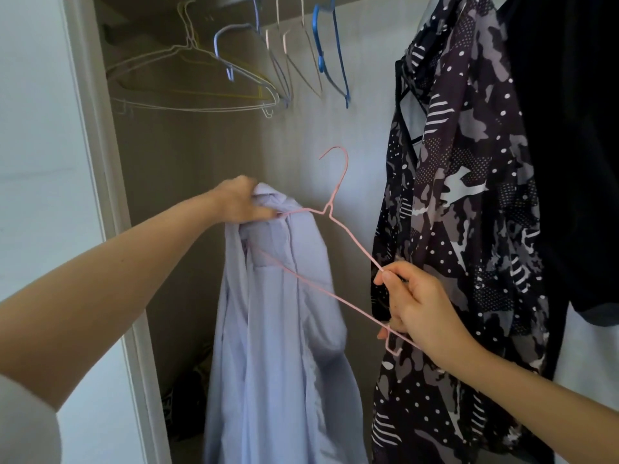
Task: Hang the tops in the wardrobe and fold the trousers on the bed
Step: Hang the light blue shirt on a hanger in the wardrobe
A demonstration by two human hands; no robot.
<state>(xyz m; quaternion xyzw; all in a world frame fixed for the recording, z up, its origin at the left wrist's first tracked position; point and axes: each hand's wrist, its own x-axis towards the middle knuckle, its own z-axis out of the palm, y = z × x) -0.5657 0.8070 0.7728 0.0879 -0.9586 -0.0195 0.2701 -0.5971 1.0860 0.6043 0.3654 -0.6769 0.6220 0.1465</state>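
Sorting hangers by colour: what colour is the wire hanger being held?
Pink hanger, clearest in the head view.

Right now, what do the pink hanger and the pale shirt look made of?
The pink hanger: thin wire, probably metal under a smooth pink coating; the strand is twisted at the neck and bent into the hook. The pale shirt: thin woven cloth, matte, hanging in soft folds; cotton or blend, cannot tell.

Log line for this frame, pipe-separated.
left hand: grips pale shirt at top | right hand: grips pink hanger end | state: other end inside shirt, hook not hung
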